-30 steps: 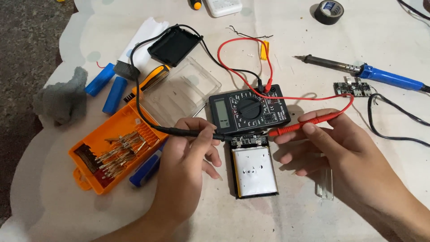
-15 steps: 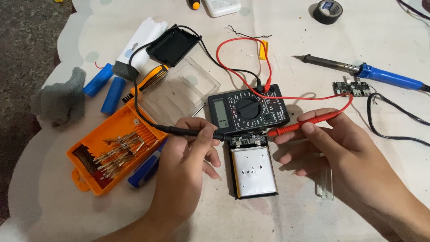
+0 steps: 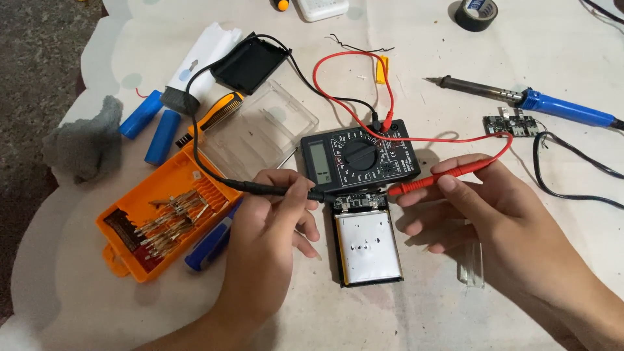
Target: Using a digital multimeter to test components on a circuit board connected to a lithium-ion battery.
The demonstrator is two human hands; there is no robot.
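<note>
My left hand (image 3: 273, 240) grips the black probe (image 3: 260, 189), its tip resting at the left end of the small circuit board (image 3: 359, 201) on top of a silver pouch battery (image 3: 366, 246). My right hand (image 3: 500, 221) pinches the red probe (image 3: 448, 177), whose tip touches the right end of that board. Just behind the battery lies a black multimeter (image 3: 357, 155) with a round dial. Its red and black leads loop back over the table.
An orange screwdriver-bit case (image 3: 162, 218) lies open at left, with a blue pen-like tool (image 3: 208, 244) beside it. Two blue cylindrical cells (image 3: 151, 123), a grey cloth (image 3: 81, 146), a clear plastic lid (image 3: 260, 127), a blue-handled soldering iron (image 3: 526, 101), black tape (image 3: 476, 13) and a small circuit board (image 3: 512, 123) surround them.
</note>
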